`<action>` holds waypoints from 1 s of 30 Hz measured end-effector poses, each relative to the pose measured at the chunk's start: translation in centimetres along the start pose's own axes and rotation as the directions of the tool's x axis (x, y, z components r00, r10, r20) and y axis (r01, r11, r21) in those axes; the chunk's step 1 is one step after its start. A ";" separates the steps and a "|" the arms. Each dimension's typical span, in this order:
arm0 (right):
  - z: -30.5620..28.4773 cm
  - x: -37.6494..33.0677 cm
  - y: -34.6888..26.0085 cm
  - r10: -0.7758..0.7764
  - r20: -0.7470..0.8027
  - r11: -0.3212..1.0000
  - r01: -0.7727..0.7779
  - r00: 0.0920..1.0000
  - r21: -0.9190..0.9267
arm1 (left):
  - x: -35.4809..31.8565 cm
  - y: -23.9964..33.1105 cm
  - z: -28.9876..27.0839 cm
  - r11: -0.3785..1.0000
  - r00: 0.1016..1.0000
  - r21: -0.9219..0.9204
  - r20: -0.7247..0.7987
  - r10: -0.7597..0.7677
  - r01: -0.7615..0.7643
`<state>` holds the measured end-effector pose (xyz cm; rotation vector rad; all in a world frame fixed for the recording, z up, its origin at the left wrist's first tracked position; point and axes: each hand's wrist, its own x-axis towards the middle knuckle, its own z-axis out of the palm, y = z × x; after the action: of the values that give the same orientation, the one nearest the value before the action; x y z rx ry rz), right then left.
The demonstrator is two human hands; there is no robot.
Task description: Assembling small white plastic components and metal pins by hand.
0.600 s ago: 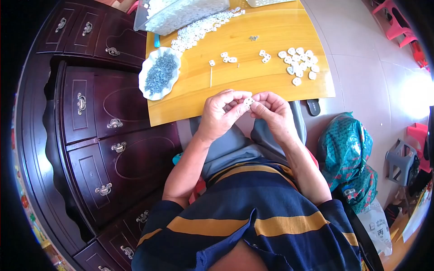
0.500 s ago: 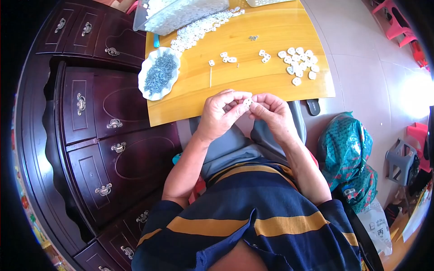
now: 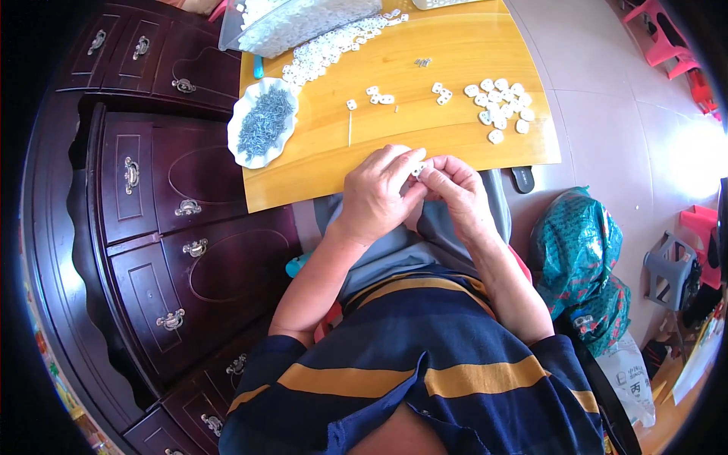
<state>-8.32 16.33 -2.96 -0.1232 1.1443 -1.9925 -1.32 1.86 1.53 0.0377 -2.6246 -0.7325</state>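
Note:
Just past the table's near edge, my right hand [image 3: 457,196] pinches a small white plastic piece with dark holes [image 3: 417,171] between thumb and fingers. My left hand [image 3: 379,191] closes on the same piece from the other side, its fingers curled over the top and partly hiding it. Whether a screw sits in the piece cannot be made out. Beyond my hands lie a few similar white pieces [image 3: 380,97] and a thin white stick [image 3: 349,129]. A white scalloped dish [image 3: 236,125] of dark grey screws [image 3: 263,121] stands at the left.
Rounded white pieces [image 3: 496,136] are grouped at the table's right. A clear bin [image 3: 311,26] and a spread of loose white pieces [image 3: 311,62] fill the far left. Dark wooden drawers [image 3: 235,254] border the left side; a green plastic bag [image 3: 580,243] rests on the floor at right.
My left hand has turned and lifted slightly, its fingers moving over the white piece. The right hand keeps its pinch in nearly the same place.

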 end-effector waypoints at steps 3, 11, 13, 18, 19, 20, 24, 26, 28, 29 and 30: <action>-0.2 0.0 0.1 0.010 -0.023 1.000 -0.010 1.000 -0.006 | -0.1 -0.4 0.2 0.999 0.999 0.021 0.030 0.039 -0.040; -0.7 0.1 0.5 0.064 -0.064 0.997 -0.061 0.996 0.035 | 0.1 -0.6 0.5 0.999 0.998 -0.007 0.049 0.047 -0.047; -0.6 0.1 0.4 0.053 -0.072 0.998 -0.051 0.996 0.025 | 0.1 -0.5 0.4 0.999 0.998 -0.012 0.050 0.045 -0.045; -0.6 0.1 0.7 0.010 -0.089 1.000 -0.008 0.996 0.019 | 0.1 -0.7 0.7 0.998 0.998 -0.028 0.037 0.052 -0.051; -0.5 0.1 0.7 -0.005 -0.095 1.000 0.006 0.995 0.013 | 0.1 -0.8 0.7 0.998 0.998 -0.035 0.032 0.054 -0.053; -0.5 0.0 0.7 -0.019 -0.102 1.000 0.020 0.995 0.007 | 0.0 -0.8 0.8 0.998 0.998 -0.042 0.027 0.055 -0.054; -0.2 -0.1 0.5 -0.051 -0.119 0.999 0.050 0.992 -0.011 | 0.1 -1.0 1.1 0.995 0.996 -0.054 -0.013 0.087 -0.088; -0.2 -0.1 0.7 -0.064 -0.129 0.998 0.061 0.990 -0.030 | 0.1 -1.1 1.3 0.993 0.994 -0.061 -0.030 0.101 -0.102; -0.3 -0.1 0.7 -0.063 -0.135 0.997 0.057 0.989 -0.042 | 0.0 -1.0 1.3 0.993 0.995 -0.065 -0.026 0.093 -0.095; -0.3 -0.1 0.7 -0.062 -0.144 0.997 0.055 0.988 -0.050 | -0.1 -1.1 1.4 0.994 0.996 -0.069 -0.019 0.088 -0.089; -0.3 -0.1 0.7 -0.062 -0.141 0.997 0.054 0.988 -0.054 | -0.1 -1.1 1.4 0.994 0.996 -0.069 -0.024 0.086 -0.088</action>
<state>-7.96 16.44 -3.70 -0.0409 1.2955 -2.0511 -1.91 1.61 -0.17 -0.0882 -2.5615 -0.7888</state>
